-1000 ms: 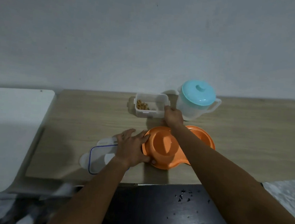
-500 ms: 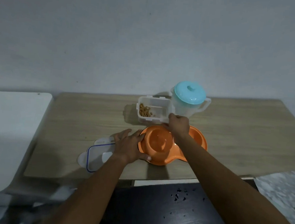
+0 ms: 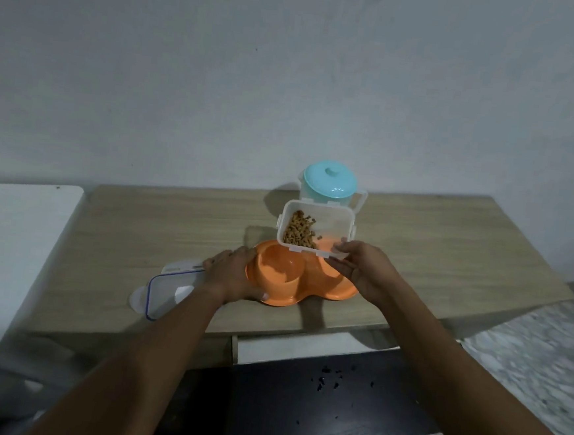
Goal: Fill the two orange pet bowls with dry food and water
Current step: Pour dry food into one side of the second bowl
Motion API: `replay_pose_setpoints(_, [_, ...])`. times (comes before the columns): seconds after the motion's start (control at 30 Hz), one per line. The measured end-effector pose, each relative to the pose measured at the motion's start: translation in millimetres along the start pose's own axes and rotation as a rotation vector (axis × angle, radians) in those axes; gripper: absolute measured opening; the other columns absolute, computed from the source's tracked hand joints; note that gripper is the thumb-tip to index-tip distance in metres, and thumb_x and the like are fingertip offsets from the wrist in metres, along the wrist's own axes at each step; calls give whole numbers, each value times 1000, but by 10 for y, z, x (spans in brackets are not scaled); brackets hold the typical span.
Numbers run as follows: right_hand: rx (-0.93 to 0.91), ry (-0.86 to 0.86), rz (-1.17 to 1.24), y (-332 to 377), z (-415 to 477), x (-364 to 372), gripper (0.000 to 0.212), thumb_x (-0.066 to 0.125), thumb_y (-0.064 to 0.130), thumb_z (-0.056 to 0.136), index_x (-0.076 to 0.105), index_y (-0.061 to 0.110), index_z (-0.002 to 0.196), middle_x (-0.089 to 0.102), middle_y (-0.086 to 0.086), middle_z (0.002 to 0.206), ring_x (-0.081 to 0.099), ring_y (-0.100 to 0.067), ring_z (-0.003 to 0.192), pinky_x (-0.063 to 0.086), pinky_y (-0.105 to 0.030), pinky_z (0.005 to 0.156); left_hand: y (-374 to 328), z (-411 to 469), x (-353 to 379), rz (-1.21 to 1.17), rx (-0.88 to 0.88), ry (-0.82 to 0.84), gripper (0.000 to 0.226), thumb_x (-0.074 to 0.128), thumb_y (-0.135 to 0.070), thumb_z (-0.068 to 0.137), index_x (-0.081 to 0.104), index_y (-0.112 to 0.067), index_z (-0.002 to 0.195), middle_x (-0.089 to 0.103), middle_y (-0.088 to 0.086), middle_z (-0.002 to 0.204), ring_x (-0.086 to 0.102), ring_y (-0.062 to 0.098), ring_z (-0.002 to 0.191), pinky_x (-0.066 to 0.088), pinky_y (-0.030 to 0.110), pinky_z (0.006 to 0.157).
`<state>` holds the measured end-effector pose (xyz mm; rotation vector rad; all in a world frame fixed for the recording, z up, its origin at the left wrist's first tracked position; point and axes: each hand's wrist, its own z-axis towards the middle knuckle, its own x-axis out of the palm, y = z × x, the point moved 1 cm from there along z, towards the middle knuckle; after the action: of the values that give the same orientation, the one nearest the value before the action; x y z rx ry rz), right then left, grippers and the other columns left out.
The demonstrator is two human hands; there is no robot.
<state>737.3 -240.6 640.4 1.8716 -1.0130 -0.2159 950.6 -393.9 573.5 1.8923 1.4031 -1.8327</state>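
Observation:
The orange double pet bowl (image 3: 283, 285) sits near the front edge of the wooden table (image 3: 175, 222); its left well looks bare. My left hand (image 3: 231, 274) rests against the bowl's left rim, thumb on its front edge. My right hand (image 3: 363, 271) holds the clear food container (image 3: 325, 230) by its near rim, tilted toward me above the bowls, with brown dry food piled against its lower left side. Behind it stands the water jug (image 3: 331, 186) with a light blue lid, partly hidden by the container.
The container's clear lid (image 3: 166, 290) with a blue seal lies flat left of the bowl, partly under my left forearm. A white surface (image 3: 12, 247) adjoins the table on the left. Dark specks dot the black surface (image 3: 327, 382) below the table's front edge.
My right hand has lifted the food container off the table and tilted it over the orange bowls. The left hand has stayed on the bowl's left rim.

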Motion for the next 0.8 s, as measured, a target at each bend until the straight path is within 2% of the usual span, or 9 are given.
replay_pose_setpoints(0.13, [-87, 10, -63, -54, -1, -133, 37, 70, 1, 91, 61, -7, 127, 74, -23, 117, 77, -28, 95, 64, -31, 79, -118, -76, 47, -121, 41, -34, 116, 81, -67, 39, 28, -47, 139, 49, -9, 140, 46, 24, 129, 34, 50, 102])
replay_pose_setpoints(0.27, [-200, -17, -142, -110, -43, -159, 50, 77, 5, 88, 58, -2, 134, 71, -23, 121, 75, -34, 104, 63, -33, 84, -82, -35, 146, -137, 11, -11, 126, 79, -73, 29, 25, -48, 140, 48, -8, 141, 45, 26, 130, 37, 54, 102])
replay_pose_setpoints(0.4, [-313, -29, -229, -106, -92, -126, 54, 80, 7, 85, 61, 3, 135, 72, -19, 119, 73, -30, 108, 62, -34, 84, -149, -75, 102, -82, -20, -2, 122, 87, -59, 46, 24, -35, 148, 41, 0, 149, 35, 29, 137, 26, 54, 109])
replay_pose_setpoints(0.5, [-384, -51, -340, -117, -94, -104, 58, 83, 13, 81, 63, 12, 136, 73, -10, 122, 71, -27, 113, 61, -45, 92, -171, -108, 86, -91, -41, 1, 120, 88, -52, 54, 22, -30, 151, 36, 2, 152, 29, 30, 141, 19, 53, 111])
replay_pose_setpoints(0.6, [-426, -84, -486, -96, -124, -55, 62, 85, 19, 76, 65, 19, 134, 73, -1, 121, 66, -20, 118, 58, -51, 98, -128, -91, 106, -126, -29, 10, 121, 88, -55, 51, 21, -33, 150, 35, 3, 153, 28, 30, 141, 21, 55, 113])
replay_pose_setpoints(0.7, [-403, -78, -504, -78, -136, -5, 61, 87, 16, 74, 67, 19, 132, 74, -3, 117, 69, -24, 113, 58, -54, 97, -139, -96, 102, -99, -44, 8, 119, 88, -54, 53, 21, -34, 149, 37, 2, 151, 28, 29, 141, 17, 56, 112])
replay_pose_setpoints(0.8, [-417, -84, -586, -89, -155, 40, 60, 88, 18, 72, 66, 28, 127, 73, -1, 117, 68, -24, 112, 58, -57, 94, -156, -103, 94, -49, -59, 7, 118, 86, -58, 52, 21, -37, 148, 40, 1, 150, 29, 28, 142, 13, 59, 111])
